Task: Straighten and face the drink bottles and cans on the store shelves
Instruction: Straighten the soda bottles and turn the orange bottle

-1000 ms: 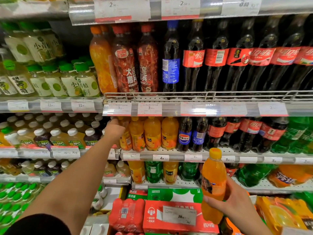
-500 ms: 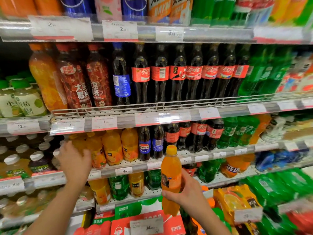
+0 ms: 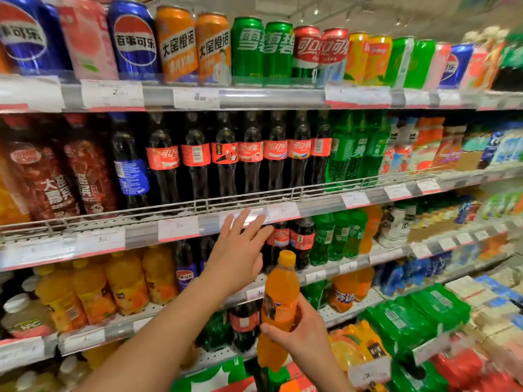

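Right hand (image 3: pixel 304 332) grips the orange soda bottle (image 3: pixel 278 304) round its lower body, fingers curled on it, bottle upright w/ orange cap up, held in front of the shelves, not on any shelf. Left hand (image 3: pixel 240 250) spread, fingers straight, holding nothing, fingertips up by the price rail (image 3: pixel 181 230) of the tall-bottle shelf, in front of the small cola bottles (image 3: pixel 294 241).

Vs 0.5 s ago: left hand was lower-left at the orange juice bottles (image 3: pixel 124 284); now moved right and up, next to the held bottle. View panned up/right: top can shelf now fully in frame. Right hand's hold on the bottle unchanged.

Labels:
- top shelf cans: Pepsi can (image 3: pixel 135 41) reads 百事可乐; orange cans (image 3: pixel 195 46) read 大窑橙诺; green Sprite cans (image 3: pixel 260 49) read 雪碧; red Coca-Cola cans (image 3: pixel 319 49) read 可口可乐. Further right cans blurred.
- 2nd shelf: dark red bottles (image 3: pixel 56 176) w/ 大窑 lettering, one blue-label cola bottle (image 3: pixel 130 171), row of Coca-Cola bottles (image 3: pixel 249 159), some labels turned (one shows barcode), then green Sprite bottles (image 3: pixel 356 151).
- 3rd shelf: orange juice, small Pepsi bottle (image 3: pixel 186 273), small Cokes, green bottles.
- price tags: "2" and "3" partly readable, rest blurred.
- held bottle's label: dark patch, text unreadable.
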